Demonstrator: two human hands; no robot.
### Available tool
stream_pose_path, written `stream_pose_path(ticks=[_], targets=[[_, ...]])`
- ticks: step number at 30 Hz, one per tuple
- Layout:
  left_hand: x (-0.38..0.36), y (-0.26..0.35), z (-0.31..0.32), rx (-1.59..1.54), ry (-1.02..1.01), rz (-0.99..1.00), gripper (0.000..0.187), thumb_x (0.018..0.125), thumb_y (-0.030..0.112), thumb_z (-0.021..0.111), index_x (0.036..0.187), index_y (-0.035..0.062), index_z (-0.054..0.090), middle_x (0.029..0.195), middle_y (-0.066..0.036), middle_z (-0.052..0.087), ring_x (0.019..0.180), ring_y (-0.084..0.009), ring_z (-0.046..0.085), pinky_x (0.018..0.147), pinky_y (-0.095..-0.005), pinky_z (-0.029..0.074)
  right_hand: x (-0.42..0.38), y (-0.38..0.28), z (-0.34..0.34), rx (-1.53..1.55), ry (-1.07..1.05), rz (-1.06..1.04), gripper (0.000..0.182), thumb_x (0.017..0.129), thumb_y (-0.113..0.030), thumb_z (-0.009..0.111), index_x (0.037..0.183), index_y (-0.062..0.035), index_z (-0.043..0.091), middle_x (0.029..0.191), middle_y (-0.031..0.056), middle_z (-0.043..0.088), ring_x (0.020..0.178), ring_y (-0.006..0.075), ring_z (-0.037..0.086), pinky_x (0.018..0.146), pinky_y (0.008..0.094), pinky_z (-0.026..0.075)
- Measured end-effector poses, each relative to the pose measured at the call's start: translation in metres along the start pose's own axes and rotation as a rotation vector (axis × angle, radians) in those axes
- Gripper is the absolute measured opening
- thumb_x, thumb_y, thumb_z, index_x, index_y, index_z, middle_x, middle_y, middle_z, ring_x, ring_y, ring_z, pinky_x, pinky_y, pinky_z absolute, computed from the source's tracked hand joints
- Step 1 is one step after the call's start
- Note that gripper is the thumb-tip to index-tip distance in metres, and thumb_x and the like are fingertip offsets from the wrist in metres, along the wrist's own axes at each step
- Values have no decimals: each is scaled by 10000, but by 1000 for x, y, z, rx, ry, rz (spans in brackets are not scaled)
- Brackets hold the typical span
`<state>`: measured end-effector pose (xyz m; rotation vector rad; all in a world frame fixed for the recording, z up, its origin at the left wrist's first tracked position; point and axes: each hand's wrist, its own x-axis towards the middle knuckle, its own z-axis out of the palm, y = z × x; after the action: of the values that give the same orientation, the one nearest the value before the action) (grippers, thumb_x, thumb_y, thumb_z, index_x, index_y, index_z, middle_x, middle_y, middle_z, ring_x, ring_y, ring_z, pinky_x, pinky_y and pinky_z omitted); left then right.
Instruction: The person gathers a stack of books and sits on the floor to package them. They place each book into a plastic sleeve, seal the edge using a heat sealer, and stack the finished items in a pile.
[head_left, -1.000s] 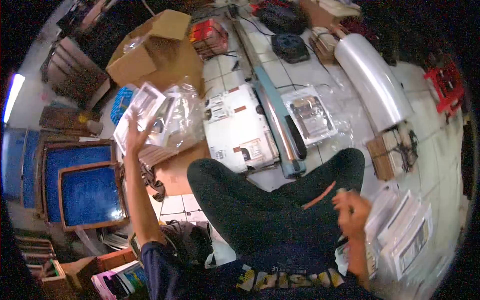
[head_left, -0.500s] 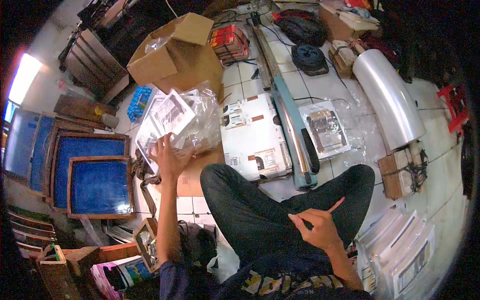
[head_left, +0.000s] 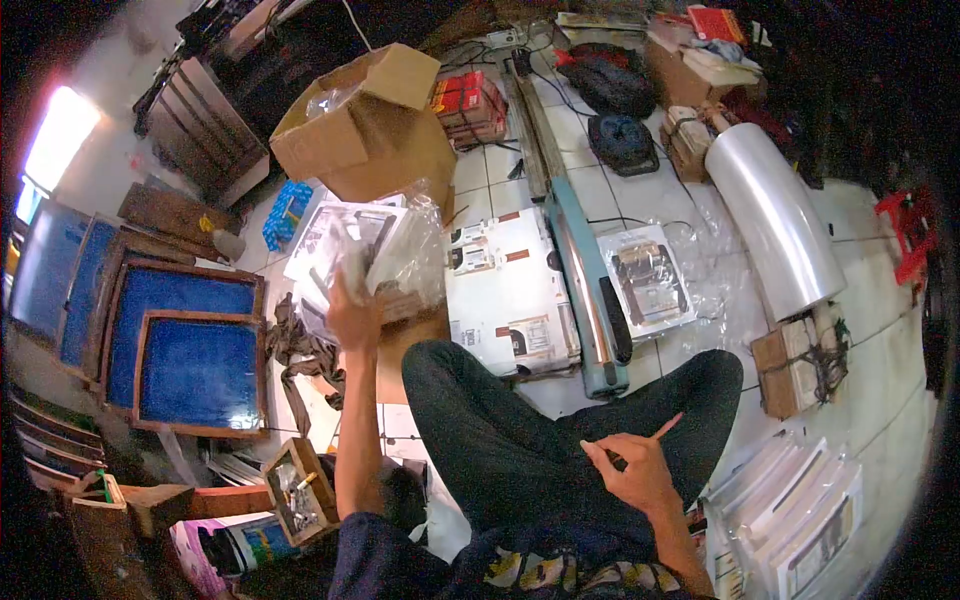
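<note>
My left hand (head_left: 352, 312) reaches over a pile of printed sheets (head_left: 335, 228) and clear plastic bags (head_left: 415, 240), its fingers smeared by motion. A blurred pale sheet rises right at the fingertips; I cannot tell whether they grip it. Over my crossed legs, my right hand (head_left: 632, 468) is closed round a thin reddish stick (head_left: 668, 426) that juts out on its far side. Beside the pile lies a flat white printed carton (head_left: 500, 300). A long blue-grey bar sealer (head_left: 585, 290) runs along the carton's right side.
An opened cardboard box (head_left: 385, 140) stands behind the pile. Blue framed screens (head_left: 200, 370) lean at left. Right of the sealer are a bagged print (head_left: 650, 280), a plastic film roll (head_left: 775, 220) and a stack of bagged prints (head_left: 790, 520). A wooden ashtray (head_left: 300, 490) sits near my left elbow.
My left hand has moved slightly right, from resting spread on the sheets to blurred motion above them. The top sheets have shifted. My right hand stays over my lap with the stick.
</note>
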<state>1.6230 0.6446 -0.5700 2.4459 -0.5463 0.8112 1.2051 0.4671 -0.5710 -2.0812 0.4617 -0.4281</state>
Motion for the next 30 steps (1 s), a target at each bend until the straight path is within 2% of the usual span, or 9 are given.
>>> stream_pose_path(ticks=[1,6,12,19,20,21,25,28,30], targets=[[0,2,-9,91,241,81,372,859,207,645,1162,6,567,987,-246,646,758,-439,642,636,-439,521,-2,0,-1,7,-3,3,160,835,-119,687,780,31,684,737,137,683,618,218,660,531,306,516],[14,-17,-90,-191,654,-293,294,878,162,623,1053,-72,594,980,-235,652,812,-370,643,698,-427,500,1,5,-3,7,4,-19,159,833,-111,687,753,26,674,712,135,675,605,216,649,566,307,492],[-20,23,-165,-442,554,-276,298,947,166,551,1103,-87,573,986,-178,641,892,-212,598,793,-337,478,24,2,6,46,-74,73,178,868,-131,651,776,20,665,657,93,645,558,157,609,537,287,457],[-135,91,-151,-26,248,123,333,840,123,676,1041,-118,565,798,-217,640,631,-271,610,566,-339,471,53,-18,46,447,-347,240,394,988,-323,452,1064,10,649,926,135,687,827,174,649,760,291,505],[-156,107,-146,-411,92,23,294,804,60,660,1022,-122,582,826,-233,662,726,-320,667,650,-352,515,55,-18,54,888,-371,411,477,995,-386,392,1164,16,585,1022,155,661,909,205,641,817,307,503],[-173,107,-144,-348,-77,264,264,876,112,598,1060,-77,608,980,-219,664,839,-338,655,764,-392,526,56,-16,57,1332,-378,579,571,1001,-449,332,1264,21,521,1119,175,635,991,235,633,875,323,500],[-205,146,-136,-619,-468,441,404,783,-30,610,1186,-11,578,1241,-144,598,1220,-285,528,1042,-465,415,65,-7,46,1604,-306,590,703,970,-552,317,1310,48,454,1190,211,593,1053,269,616,910,367,501],[-205,156,-144,-527,-735,508,459,768,-14,641,1218,12,557,1290,-122,568,1260,-259,494,1059,-452,393,74,-11,49,771,-313,371,408,877,-273,667,1154,16,591,1042,118,667,922,183,636,836,324,504],[-197,154,-143,-473,-850,556,487,752,-1,662,1225,16,551,1306,-115,558,1266,-249,488,1060,-444,387,66,9,64,642,-225,497,362,816,-188,738,1100,3,619,1018,98,674,906,164,630,829,309,495]])
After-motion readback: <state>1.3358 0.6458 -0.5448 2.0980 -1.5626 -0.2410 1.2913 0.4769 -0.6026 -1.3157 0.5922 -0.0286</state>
